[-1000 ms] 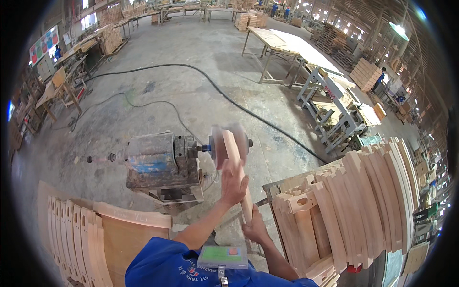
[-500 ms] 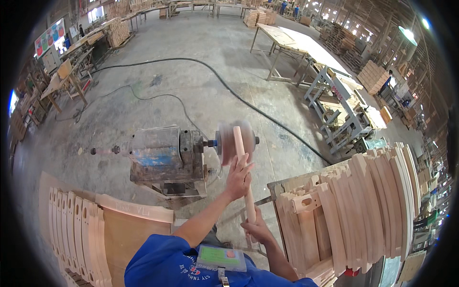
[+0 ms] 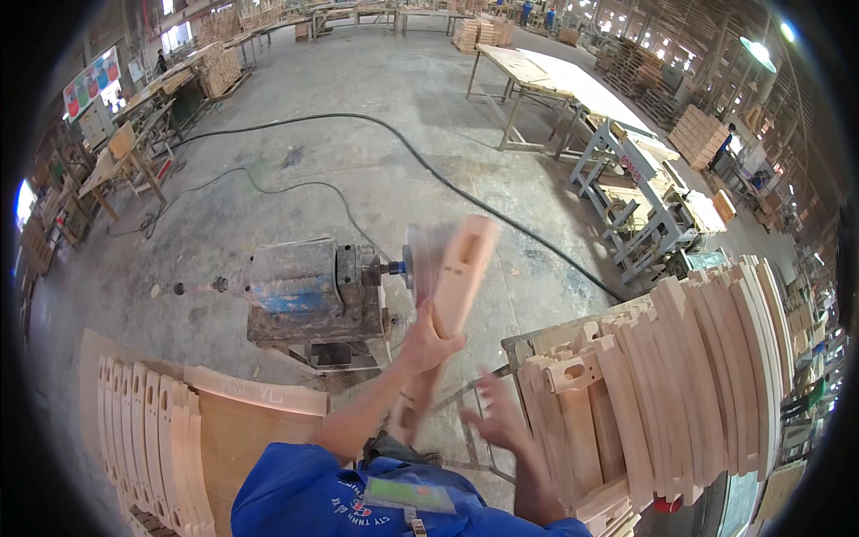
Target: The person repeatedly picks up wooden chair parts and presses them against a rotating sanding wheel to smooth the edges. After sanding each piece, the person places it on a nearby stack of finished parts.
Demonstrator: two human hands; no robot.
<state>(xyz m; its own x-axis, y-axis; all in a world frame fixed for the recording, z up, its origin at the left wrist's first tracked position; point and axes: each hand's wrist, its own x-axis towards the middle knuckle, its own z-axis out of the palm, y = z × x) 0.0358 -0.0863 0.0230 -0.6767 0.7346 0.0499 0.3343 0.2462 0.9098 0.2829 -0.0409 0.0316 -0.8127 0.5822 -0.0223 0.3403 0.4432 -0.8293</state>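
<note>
My left hand is closed round the middle of a flat wooden slat, a pale furniture part with a slot and small holes near its far end. The slat stands tilted, far end up and to the right, its near end by my legs. Behind it, partly hidden, is the blurred sanding wheel of a bench motor. Whether wood and wheel touch, I cannot tell. Off to the right of the slat, my right hand has its fingers apart and holds nothing; it is somewhat smeared by motion.
A tall stack of similar wooden parts stands close on my right. Slotted parts line up at the left beside a wooden panel. A thick black hose crosses the concrete floor. Worktables stand at far right.
The slat has turned from its narrow edge to its broad face and swung right at the far end. My right hand has let go of its near end and moved right.
</note>
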